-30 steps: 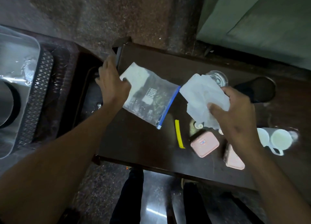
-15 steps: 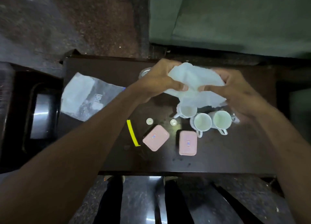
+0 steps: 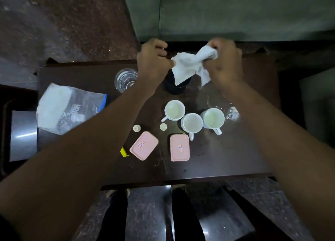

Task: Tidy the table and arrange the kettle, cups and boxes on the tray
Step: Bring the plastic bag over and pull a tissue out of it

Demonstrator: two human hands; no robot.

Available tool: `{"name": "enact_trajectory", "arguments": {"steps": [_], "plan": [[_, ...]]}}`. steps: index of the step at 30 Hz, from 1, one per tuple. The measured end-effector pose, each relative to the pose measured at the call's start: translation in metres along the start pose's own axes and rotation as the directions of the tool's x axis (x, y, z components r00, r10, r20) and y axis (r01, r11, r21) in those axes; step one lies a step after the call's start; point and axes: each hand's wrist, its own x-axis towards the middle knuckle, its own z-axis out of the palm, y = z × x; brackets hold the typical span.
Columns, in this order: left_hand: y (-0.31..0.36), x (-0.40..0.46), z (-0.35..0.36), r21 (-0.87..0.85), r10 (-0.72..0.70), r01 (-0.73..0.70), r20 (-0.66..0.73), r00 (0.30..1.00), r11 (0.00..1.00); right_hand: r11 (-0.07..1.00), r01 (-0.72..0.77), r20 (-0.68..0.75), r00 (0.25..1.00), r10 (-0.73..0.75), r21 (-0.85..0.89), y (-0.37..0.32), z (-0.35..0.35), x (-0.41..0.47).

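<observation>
Both the left hand (image 3: pixel 154 63) and right hand (image 3: pixel 223 63) gripped a crumpled white cloth (image 3: pixel 190 66) above the dark wooden counter (image 3: pixel 226 153), where its hanging corner could topple 3 white ceramic cups (image 3: pixel 192 123) below.

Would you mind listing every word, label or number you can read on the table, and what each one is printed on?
"URO": white letters on the zip bag, cut off by the left arm; the rest is hidden.
Left pink box: small red-and-blue sticker on its lid, too small to read.
Right pink box: similar sticker, also unreadable.
No other text visible.
</observation>
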Motion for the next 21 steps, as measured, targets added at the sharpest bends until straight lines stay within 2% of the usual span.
{"name": "enact_trajectory", "arguments": {"steps": [2, 4, 9, 13, 17, 21], "plan": [[-0.005, -0.003, -0.002, 0.062, 0.055, -0.051, -0.068, 0.996, 0.997, 0.999, 0.035, -0.018, 0.999, -0.035, -0.028, -0.005, 0.01, -0.002], [-0.01, -0.007, -0.002, 0.128, 0.098, -0.09, -0.062, 0.993, 0.988, 0.996, 0.068, -0.038, 0.997, -0.07, -0.066, -0.011, 0.021, -0.002], [-0.019, -0.016, 0.006, 0.313, 0.168, -0.188, 0.09, 0.982, 0.931, 0.932, 0.181, 0.142, 0.98, -0.142, -0.316, -0.013, 0.052, -0.006], [-0.023, -0.019, 0.012, 0.434, 0.183, -0.238, 0.167, 0.969, 0.869, 0.873, 0.265, 0.23, 0.956, -0.183, -0.409, -0.006, 0.058, -0.003], [-0.017, -0.021, 0.012, 0.423, 0.217, -0.273, 0.175, 0.96, 0.864, 0.91, 0.271, 0.218, 0.953, -0.208, -0.313, 0.004, 0.045, 0.0], [-0.014, -0.039, 0.002, 0.318, 0.303, -0.291, 0.013, 0.953, 0.902, 0.967, 0.222, 0.08, 0.974, -0.213, -0.122, 0.029, 0.005, -0.016]]}}
